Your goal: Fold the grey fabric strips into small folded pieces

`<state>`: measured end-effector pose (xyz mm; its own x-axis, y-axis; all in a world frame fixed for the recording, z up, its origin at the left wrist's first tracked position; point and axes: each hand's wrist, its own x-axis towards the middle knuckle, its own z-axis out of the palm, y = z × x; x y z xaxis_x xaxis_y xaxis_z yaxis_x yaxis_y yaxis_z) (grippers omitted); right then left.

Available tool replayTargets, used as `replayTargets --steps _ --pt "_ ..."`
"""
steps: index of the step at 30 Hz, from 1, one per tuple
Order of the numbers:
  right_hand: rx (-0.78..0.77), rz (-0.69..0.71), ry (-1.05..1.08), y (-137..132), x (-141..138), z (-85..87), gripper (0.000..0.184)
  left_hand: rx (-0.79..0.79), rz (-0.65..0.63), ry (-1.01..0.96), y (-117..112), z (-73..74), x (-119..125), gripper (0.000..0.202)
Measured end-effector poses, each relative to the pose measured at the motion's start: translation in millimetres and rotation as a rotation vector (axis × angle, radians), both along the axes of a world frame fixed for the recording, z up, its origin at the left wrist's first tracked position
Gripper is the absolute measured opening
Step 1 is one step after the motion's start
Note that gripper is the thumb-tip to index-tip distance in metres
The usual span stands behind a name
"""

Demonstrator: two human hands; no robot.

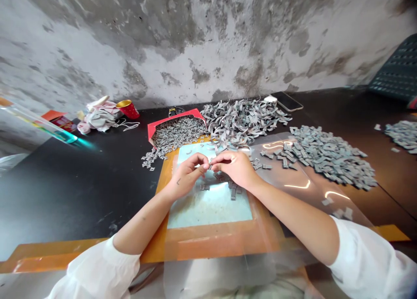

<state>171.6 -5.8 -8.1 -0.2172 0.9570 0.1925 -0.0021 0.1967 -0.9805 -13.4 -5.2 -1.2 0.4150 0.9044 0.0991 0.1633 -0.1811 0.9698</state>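
Observation:
My left hand (pixel 187 177) and my right hand (pixel 239 168) meet over a pale blue sheet (pixel 211 210), thumbs and fingertips pinched. Between the fingertips is a small grey piece (pixel 210 165), mostly covered, so its exact shape is unclear. Several loose grey pieces (pixel 233 192) lie on the sheet below my hands. Just beyond, a red-edged box (pixel 150 130) lies open towards me, with small grey rectangular frames (pixel 177 132) spilling out. A heap of short curled grey strips (pixel 243 119) is behind my right hand.
To the right is a big pile of flat grey pieces (pixel 329 156), with another pile (pixel 404 135) farther right. A phone (pixel 287 102) lies near the wall. At back left are a red cup (pixel 128 109) and crumpled cloth (pixel 101 116). Clear plastic film (pixel 293 177) covers part of the table.

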Motion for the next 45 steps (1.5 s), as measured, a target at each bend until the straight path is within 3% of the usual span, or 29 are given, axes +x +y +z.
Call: replayTargets --steps 6,15,18,22,25,31,34,45 --pt "0.129 -0.018 -0.140 -1 1 2.0 0.010 0.029 0.037 0.042 0 4.5 1 0.027" --pt "0.174 0.006 -0.248 -1 1 1.2 0.013 -0.039 -0.002 0.014 -1 -0.9 3 0.025" --pt "0.266 -0.052 -0.265 0 3 2.9 0.005 -0.108 0.016 -0.078 -2 -2.0 7 0.028" --pt "0.348 -0.165 -0.187 -3 4 9.1 0.022 -0.118 0.120 -0.169 2 -3.8 8 0.032" --pt "0.297 -0.144 -0.128 -8 -1 10.9 0.030 -0.100 0.185 -0.207 4 -4.9 7 0.030" --pt "0.053 -0.096 0.028 -9 -9 2.0 0.037 -0.017 0.164 -0.216 2 -3.9 8 0.028" --pt "0.002 -0.076 0.086 -6 -9 -0.9 0.037 0.025 0.186 -0.205 2 -5.1 8 0.030" --pt "-0.118 0.111 0.199 -3 -8 -3.0 0.038 0.101 0.318 0.081 0 2.4 0 0.019"
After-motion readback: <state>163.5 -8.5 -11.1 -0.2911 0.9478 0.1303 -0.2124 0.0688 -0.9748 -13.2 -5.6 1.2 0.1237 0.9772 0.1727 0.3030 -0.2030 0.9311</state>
